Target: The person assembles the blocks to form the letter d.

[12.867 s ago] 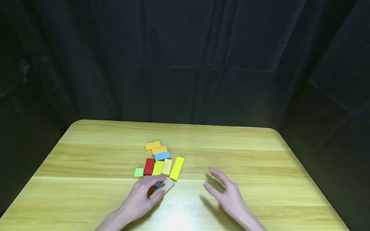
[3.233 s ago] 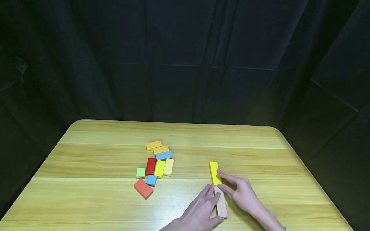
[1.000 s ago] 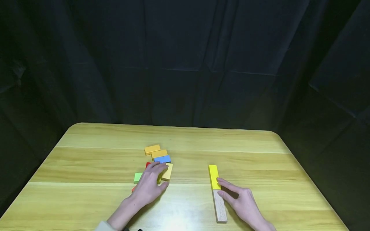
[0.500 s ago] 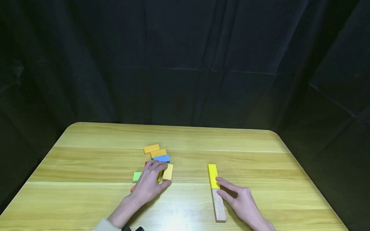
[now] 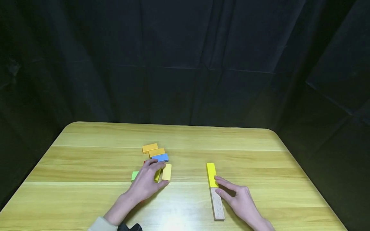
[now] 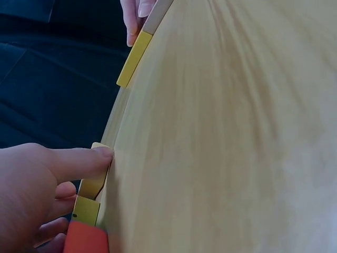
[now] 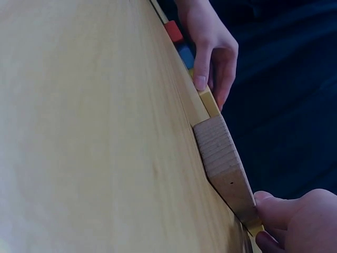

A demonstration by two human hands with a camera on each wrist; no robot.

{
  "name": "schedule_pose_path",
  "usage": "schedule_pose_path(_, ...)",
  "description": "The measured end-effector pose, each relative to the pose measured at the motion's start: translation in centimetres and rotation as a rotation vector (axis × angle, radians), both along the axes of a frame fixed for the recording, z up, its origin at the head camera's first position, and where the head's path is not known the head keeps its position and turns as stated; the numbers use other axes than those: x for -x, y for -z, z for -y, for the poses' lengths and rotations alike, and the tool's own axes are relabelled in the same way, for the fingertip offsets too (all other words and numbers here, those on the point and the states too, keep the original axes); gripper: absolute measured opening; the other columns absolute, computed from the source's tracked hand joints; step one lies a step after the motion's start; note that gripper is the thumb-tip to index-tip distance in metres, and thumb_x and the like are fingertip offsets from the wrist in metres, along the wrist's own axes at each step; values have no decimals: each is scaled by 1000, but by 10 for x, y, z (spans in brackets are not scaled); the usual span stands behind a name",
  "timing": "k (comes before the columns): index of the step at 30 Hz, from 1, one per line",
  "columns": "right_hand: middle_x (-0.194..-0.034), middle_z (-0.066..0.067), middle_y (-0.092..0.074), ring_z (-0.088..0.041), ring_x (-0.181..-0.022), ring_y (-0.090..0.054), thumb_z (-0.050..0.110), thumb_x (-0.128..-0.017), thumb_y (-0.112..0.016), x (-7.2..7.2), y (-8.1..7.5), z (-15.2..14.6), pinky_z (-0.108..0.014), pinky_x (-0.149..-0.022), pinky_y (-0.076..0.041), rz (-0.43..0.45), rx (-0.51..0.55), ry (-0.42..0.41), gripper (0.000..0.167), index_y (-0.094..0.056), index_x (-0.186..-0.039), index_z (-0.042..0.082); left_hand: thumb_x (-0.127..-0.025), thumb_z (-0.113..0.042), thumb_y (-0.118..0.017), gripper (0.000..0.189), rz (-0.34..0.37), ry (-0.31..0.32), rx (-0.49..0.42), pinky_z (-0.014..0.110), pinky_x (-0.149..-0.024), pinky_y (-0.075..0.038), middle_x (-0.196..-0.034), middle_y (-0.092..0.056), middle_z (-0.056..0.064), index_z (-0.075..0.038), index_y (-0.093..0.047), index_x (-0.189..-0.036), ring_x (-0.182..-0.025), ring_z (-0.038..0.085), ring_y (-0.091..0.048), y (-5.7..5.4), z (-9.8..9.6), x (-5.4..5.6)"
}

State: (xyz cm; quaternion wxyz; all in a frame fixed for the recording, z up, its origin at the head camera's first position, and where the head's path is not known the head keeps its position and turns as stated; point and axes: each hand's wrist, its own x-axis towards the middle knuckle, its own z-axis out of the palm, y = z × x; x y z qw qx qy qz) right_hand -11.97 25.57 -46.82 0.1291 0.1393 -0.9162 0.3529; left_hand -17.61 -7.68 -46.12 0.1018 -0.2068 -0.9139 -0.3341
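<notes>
1. Nearest, a pale cuff (image 5: pixel 102 224) and a dark object (image 5: pixel 130 227) (what it is, I cannot tell) show at the left wrist.
2. The speckled block (image 5: pixel 217 205) lies flat on the table (image 5: pixel 248 154), its far end against the long yellow block (image 5: pixel 212 175); the two make one line running away from the person.
3. Beside that joint rests the right hand (image 5: pixel 241 200), relaxed, thumb and forefinger parted; the thumb touches the speckled block's right side, the forefinger the long yellow block's.
4. Well to the left, the left hand (image 5: pixel 147 182) arches over a group of blocks and pinches the pale yellow block (image 5: pixel 166 172), thumb at its near end, fingertips towards its far end; whether it is raised off the wood, I cannot tell.
5. Partly hidden around that hand are a red block (image 6: pixel 86 237), a shorter yellow block (image 5: pixel 157 175) and a green block (image 5: pixel 134 175).
6. Just beyond the fingers lies a blue block (image 5: pixel 160 158), then two orange blocks (image 5: pixel 150 148).
7. Behind the table's far edge hangs a dark curtain (image 5: pixel 185 89).
</notes>
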Motion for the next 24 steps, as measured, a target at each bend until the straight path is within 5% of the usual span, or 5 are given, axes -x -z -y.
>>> schedule_pose_path(24,-127,5,-69,-21,-117,-65,26,-90,-74,1,0,1,-40,-99,-52,36,19,-5,32,-73,-121,18,-76,-31,-87,64,43,-4,-79,46,-106,-48,-131,-65,9,-5,-64,-130,-126,29,-57,-3,-2,-4)
